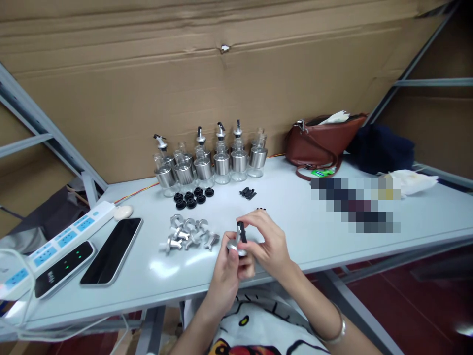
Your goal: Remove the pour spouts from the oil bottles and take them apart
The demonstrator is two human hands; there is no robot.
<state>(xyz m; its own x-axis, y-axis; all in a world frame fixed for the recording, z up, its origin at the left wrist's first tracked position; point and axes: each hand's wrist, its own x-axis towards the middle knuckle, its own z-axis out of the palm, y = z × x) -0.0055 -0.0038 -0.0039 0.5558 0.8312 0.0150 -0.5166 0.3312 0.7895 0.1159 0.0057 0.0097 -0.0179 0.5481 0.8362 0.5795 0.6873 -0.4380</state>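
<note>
My left hand (225,276) is closed around a silver pour spout (232,244), held upright near the table's front edge. My right hand (272,246) pinches a small black flap cap (242,231) at the spout's top between thumb and forefinger. Whether the cap is fully seated I cannot tell. Left of my hands lies a pile of silver pour spouts (190,230). Behind the pile sit several black rubber stoppers (191,202). Loose black flap caps (248,193) lie farther back, and small black pieces (261,209) are partly hidden behind my right hand.
Several glass bottles with steel bands (204,170) stand at the back, some topped with pour spouts. A brown handbag (320,143) is at the back right. A power strip (66,240), a phone (113,251) and a black device (64,268) lie on the left.
</note>
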